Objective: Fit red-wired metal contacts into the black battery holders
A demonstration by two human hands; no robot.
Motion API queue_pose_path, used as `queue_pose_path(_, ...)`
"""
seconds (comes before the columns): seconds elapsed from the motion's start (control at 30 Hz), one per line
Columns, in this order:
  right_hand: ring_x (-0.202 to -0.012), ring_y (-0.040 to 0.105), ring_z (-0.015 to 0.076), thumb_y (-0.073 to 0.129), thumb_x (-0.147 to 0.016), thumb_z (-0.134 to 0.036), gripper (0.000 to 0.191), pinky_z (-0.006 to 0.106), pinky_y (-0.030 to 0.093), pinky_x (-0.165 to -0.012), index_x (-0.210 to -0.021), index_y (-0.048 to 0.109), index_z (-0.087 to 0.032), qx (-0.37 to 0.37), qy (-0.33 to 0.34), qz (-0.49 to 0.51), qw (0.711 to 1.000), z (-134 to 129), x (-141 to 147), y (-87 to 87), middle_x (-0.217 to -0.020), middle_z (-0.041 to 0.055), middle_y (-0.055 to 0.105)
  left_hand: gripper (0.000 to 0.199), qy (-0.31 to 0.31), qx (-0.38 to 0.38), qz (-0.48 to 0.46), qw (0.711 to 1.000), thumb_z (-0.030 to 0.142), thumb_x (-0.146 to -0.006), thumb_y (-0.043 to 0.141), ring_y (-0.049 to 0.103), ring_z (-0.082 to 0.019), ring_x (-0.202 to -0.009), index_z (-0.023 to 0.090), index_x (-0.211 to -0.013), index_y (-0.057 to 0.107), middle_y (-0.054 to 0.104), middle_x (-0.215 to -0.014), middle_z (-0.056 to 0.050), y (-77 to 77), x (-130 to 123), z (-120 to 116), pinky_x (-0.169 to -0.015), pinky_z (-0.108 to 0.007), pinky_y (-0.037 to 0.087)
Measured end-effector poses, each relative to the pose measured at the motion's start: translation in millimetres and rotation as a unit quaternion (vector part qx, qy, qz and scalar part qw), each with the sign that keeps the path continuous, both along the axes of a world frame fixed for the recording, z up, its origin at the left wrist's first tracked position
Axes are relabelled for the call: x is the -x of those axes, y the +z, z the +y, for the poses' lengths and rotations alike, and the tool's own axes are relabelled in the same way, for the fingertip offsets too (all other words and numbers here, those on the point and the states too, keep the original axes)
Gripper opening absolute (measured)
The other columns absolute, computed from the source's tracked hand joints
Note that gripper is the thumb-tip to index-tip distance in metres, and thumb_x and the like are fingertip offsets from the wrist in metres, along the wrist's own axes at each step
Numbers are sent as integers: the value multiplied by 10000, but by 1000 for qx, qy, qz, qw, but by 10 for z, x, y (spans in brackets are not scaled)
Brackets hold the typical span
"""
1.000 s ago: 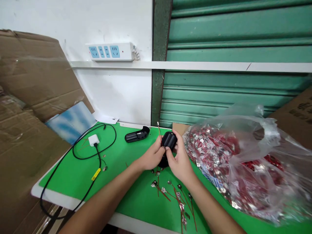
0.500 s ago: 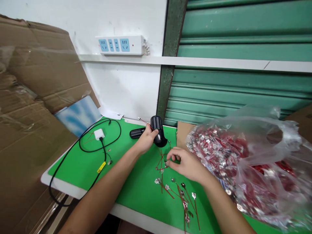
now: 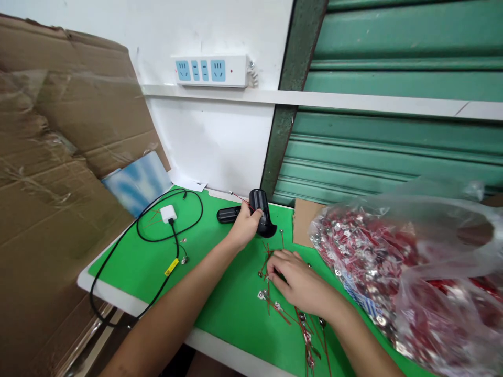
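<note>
My left hand [image 3: 245,229] is closed around a black plastic housing [image 3: 258,201] with a ribbed top and a curved lower end. A thin wire [image 3: 238,197] with a small light tip sticks out from the housing to the left. Behind my left hand lies a second black plastic piece [image 3: 227,214]. My right hand [image 3: 298,280] rests low over the green mat, its fingers curled down among loose red-wired metal contacts [image 3: 262,295]. Its fingertips are close together, and whatever is between them is hidden. More wired contacts [image 3: 307,337] lie below that hand, partly covered by the forearm.
A clear plastic bag [image 3: 369,256] full of red-wired contacts fills the right side, beside a cardboard piece [image 3: 304,222]. To the left lie a white adapter [image 3: 168,213] and a looped black cable [image 3: 137,238]. Large cardboard [image 3: 58,183] borders the table; a power strip [image 3: 212,71] hangs on the wall.
My right hand has lowered onto the contacts, its fingers curling down over them. The view has shifted, so everything appears further right. My left hand still holds the black housing.
</note>
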State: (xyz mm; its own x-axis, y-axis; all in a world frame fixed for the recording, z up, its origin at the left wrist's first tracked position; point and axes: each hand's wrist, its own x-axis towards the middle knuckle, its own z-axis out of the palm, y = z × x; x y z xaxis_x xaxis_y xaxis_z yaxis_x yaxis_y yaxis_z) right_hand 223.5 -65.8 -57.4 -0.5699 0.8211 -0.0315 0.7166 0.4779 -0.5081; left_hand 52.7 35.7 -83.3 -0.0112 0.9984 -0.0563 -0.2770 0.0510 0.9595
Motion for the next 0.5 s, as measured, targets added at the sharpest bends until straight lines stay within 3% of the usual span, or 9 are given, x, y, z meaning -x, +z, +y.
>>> queue_pose_path(0.13, -843, 579, 198, 464, -1024, -261, 165, 338, 482, -778, -886, 551, -238, 16, -48, 147, 988, 91, -116, 99, -908, 28, 620, 333, -17, 13, -4, 1000, 206, -857, 621, 619, -130, -935, 210, -1167, 500, 664, -1017, -11, 62, 8, -33, -1016, -296, 499)
queue_pose_path(0.3, -709, 586, 181, 558, -970, -430, 196, 303, 477, -638, -917, 563, -241, 17, -188, 351, 917, 307, -329, 67, -796, 10, 619, 330, -76, 33, -32, 996, 248, -791, 668, 666, -155, -869, 207, -1088, 531, 699, -963, -23, 175, -34, -138, -936, -324, 549)
queue_pose_path(0.37, -713, 616, 189, 595, -935, -393, 158, 311, 488, -645, -937, 581, -236, -8, -215, 344, 914, 350, -374, 14, -802, 18, 651, 338, -84, 36, -37, 995, 252, -757, 690, 679, -161, -859, 209, -1059, 544, 709, -945, -19, 204, -54, -169, -910, -321, 559)
queue_pose_path(0.5, -845, 646, 231, 611, -905, -242, 65, 379, 512, -772, -956, 649, -233, -101, -160, 189, 964, 295, -318, -40, -894, 43, 699, 345, -63, 35, -40, 997, 248, -742, 658, 700, -171, -881, 222, -1064, 538, 723, -922, -8, 231, -51, -169, -889, -311, 563)
